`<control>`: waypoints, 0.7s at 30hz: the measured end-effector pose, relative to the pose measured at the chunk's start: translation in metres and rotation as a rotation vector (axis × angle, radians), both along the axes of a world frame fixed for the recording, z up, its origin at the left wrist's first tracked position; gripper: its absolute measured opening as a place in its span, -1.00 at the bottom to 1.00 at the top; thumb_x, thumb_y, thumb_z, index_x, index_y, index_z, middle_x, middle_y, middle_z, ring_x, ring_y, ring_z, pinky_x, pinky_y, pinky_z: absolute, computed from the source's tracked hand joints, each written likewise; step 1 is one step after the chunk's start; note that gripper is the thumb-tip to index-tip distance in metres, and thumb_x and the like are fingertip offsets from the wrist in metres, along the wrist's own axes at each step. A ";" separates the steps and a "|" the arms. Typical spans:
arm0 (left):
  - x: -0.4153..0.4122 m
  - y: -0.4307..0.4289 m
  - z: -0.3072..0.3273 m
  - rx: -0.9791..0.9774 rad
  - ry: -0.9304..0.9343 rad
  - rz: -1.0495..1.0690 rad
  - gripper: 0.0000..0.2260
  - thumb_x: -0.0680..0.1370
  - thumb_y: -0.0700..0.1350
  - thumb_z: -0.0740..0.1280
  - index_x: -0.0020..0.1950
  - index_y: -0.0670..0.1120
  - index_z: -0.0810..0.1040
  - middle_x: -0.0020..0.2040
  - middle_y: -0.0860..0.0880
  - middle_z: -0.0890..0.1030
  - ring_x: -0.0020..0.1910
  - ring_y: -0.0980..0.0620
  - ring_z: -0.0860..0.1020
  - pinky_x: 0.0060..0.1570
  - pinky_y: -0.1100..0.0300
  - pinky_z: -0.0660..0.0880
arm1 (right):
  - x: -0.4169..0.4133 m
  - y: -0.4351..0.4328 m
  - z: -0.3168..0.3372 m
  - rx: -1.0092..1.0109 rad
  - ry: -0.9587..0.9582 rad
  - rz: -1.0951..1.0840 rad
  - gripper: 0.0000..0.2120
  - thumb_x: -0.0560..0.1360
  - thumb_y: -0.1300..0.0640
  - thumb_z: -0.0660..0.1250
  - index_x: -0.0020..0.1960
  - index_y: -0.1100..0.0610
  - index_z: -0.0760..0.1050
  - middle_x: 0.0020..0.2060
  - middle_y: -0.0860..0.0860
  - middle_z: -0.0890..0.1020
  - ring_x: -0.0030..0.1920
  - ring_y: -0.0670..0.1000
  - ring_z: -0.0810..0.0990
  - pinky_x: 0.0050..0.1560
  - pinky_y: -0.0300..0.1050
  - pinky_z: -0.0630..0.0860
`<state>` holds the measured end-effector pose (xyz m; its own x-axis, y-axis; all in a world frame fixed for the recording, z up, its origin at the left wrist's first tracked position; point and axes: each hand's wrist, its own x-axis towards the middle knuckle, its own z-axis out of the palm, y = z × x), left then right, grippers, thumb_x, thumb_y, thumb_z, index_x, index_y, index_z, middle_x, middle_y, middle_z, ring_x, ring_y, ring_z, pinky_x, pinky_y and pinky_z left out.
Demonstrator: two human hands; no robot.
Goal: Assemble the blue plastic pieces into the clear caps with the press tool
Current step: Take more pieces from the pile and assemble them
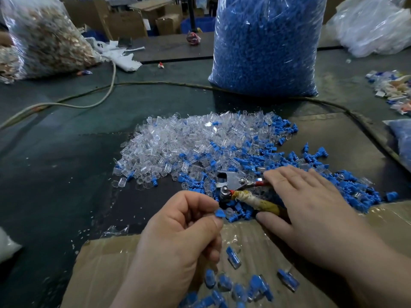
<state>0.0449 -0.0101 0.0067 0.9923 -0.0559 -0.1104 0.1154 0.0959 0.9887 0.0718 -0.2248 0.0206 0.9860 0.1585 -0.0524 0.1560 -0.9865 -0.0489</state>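
Left hand [178, 223] grip is narrow. Thumb and forefinger pinch one blue piece [220, 213], just in front of the press tool [229, 182]. Right hand [311, 203] lies flat over the tool's handles, fingers straight, grip not closed. Clear caps [178, 143] are heaped on the surface [66, 156] beyond the tool. Advice: seat the piece squarely in a cap before it goes into the jaws, wrap both handles fully, squeeze once — a crooked part would likely jam.
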 end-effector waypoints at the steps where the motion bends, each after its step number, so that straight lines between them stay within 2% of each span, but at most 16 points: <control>1: 0.000 0.001 0.000 0.010 0.008 -0.004 -0.71 0.48 -0.39 0.41 -0.19 0.02 0.67 -0.42 -0.07 0.58 -0.48 -0.02 0.55 -0.48 0.21 0.50 | 0.001 0.000 -0.001 -0.005 0.001 0.009 -0.22 0.42 -0.47 -0.11 0.53 -0.18 -0.21 0.53 -0.16 0.07 0.53 -0.05 -0.02 0.49 -0.03 -0.21; 4: 0.001 0.003 -0.001 0.028 0.015 -0.010 -0.74 0.49 -0.34 0.42 -0.16 0.04 0.67 -0.41 -0.09 0.60 -0.46 -0.02 0.56 -0.45 0.21 0.51 | 0.002 0.005 0.002 -0.049 -0.015 0.026 -0.25 0.38 -0.46 -0.11 0.50 -0.18 0.01 0.38 -0.22 0.34 0.40 -0.05 0.20 0.49 0.00 0.01; 7: 0.001 0.003 -0.002 0.008 0.013 0.027 -0.75 0.48 -0.35 0.42 -0.17 0.03 0.66 -0.42 -0.12 0.59 -0.48 -0.02 0.55 -0.47 0.23 0.50 | 0.003 0.010 0.004 -0.039 -0.052 0.021 -0.33 0.40 -0.40 -0.09 0.45 -0.18 0.14 0.25 -0.23 0.45 0.28 -0.05 0.31 0.41 -0.02 0.11; 10: 0.002 0.004 -0.003 -0.007 -0.015 0.087 -0.76 0.47 -0.34 0.42 -0.17 0.03 0.66 -0.42 -0.14 0.59 -0.50 -0.04 0.54 -0.49 0.23 0.49 | 0.000 0.010 0.009 0.032 -0.158 0.023 -0.40 0.46 -0.35 -0.07 0.41 -0.12 0.25 0.13 -0.18 0.54 0.14 -0.03 0.43 0.24 -0.02 0.26; 12: 0.004 0.005 -0.005 -0.019 -0.034 0.136 -0.75 0.49 -0.34 0.40 -0.18 0.03 0.66 -0.44 -0.14 0.57 -0.54 -0.04 0.51 -0.54 0.20 0.46 | -0.006 0.010 0.014 0.166 -0.267 0.061 -0.49 0.51 -0.29 0.01 0.33 -0.05 0.34 -0.01 -0.15 0.57 -0.02 -0.04 0.49 0.01 -0.11 0.41; 13: 0.005 0.005 -0.005 -0.034 -0.048 0.165 -0.75 0.48 -0.34 0.40 -0.19 0.03 0.65 -0.45 -0.13 0.56 -0.55 -0.03 0.50 -0.57 0.20 0.44 | -0.010 0.010 0.016 0.220 -0.309 0.092 -0.53 0.52 -0.27 0.05 0.29 -0.04 0.37 -0.06 -0.16 0.56 -0.08 -0.08 0.48 -0.08 -0.24 0.39; 15: 0.007 0.002 -0.003 -0.084 -0.093 0.205 -0.84 0.40 -0.25 0.48 -0.21 0.03 0.66 -0.45 -0.11 0.56 -0.54 0.00 0.50 -0.59 0.21 0.42 | -0.015 0.011 0.019 0.269 -0.337 0.169 -0.57 0.50 -0.25 0.12 0.26 -0.04 0.40 -0.09 -0.20 0.55 -0.10 -0.15 0.46 -0.04 -0.40 0.25; 16: 0.007 0.001 -0.002 -0.106 -0.119 0.206 -0.87 0.30 -0.15 0.52 -0.21 0.03 0.66 -0.44 -0.10 0.57 -0.53 0.02 0.51 -0.60 0.22 0.42 | -0.018 0.012 0.019 0.270 -0.322 0.212 -0.56 0.48 -0.25 0.14 0.25 -0.05 0.41 -0.07 -0.21 0.56 -0.09 -0.16 0.48 -0.03 -0.42 0.24; 18: 0.007 0.002 -0.002 -0.122 -0.166 0.192 -0.77 0.16 0.01 0.52 -0.22 0.04 0.66 -0.42 -0.07 0.57 -0.51 0.05 0.52 -0.59 0.25 0.42 | -0.020 0.011 0.018 0.259 -0.274 0.274 -0.54 0.47 -0.27 0.15 0.27 -0.06 0.43 -0.01 -0.21 0.58 -0.04 -0.15 0.53 -0.04 -0.40 0.28; 21: 0.007 0.004 -0.004 -0.053 -0.199 0.171 -0.69 0.11 -0.06 0.64 -0.22 0.07 0.66 -0.42 -0.04 0.57 -0.51 0.07 0.52 -0.57 0.25 0.43 | -0.021 0.008 0.019 0.276 -0.232 0.286 -0.52 0.46 -0.26 0.16 0.29 -0.05 0.45 0.04 -0.22 0.57 0.00 -0.16 0.52 -0.04 -0.41 0.30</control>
<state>0.0517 -0.0063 0.0023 0.9898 0.1137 0.0863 -0.1030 0.1498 0.9833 0.0505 -0.2167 0.0400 0.8814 0.4026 0.2471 0.4577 -0.8572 -0.2359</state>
